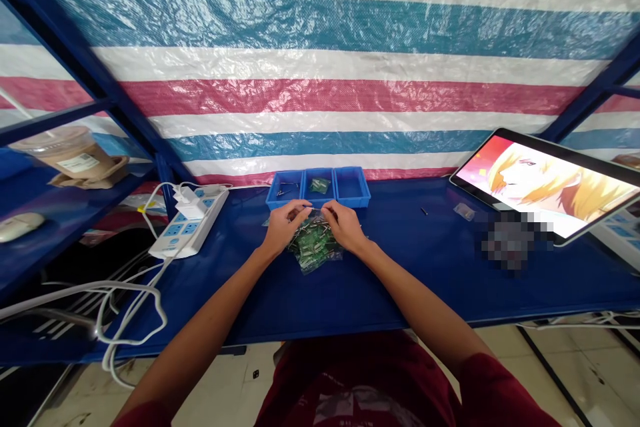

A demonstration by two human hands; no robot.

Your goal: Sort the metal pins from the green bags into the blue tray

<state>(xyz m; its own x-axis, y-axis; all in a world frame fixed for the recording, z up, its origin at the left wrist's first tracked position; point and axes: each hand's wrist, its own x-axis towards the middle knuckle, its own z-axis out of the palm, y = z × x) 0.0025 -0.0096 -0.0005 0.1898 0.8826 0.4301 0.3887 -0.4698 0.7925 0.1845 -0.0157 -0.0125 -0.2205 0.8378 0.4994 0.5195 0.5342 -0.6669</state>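
My left hand and my right hand meet over a clear plastic bag of small green parts lying on the blue table. The fingers of both hands are curled and pinch the bag's top edge, close together. Just beyond the hands stands a blue three-compartment tray; its left compartment holds a few small metal pieces, the middle one a small green item, the right one looks bare.
A white power strip with a plugged charger and white cables lies at the left. A tablet showing a cartoon leans at the right. A lidded drink cup sits on the left shelf. A striped tarp hangs behind.
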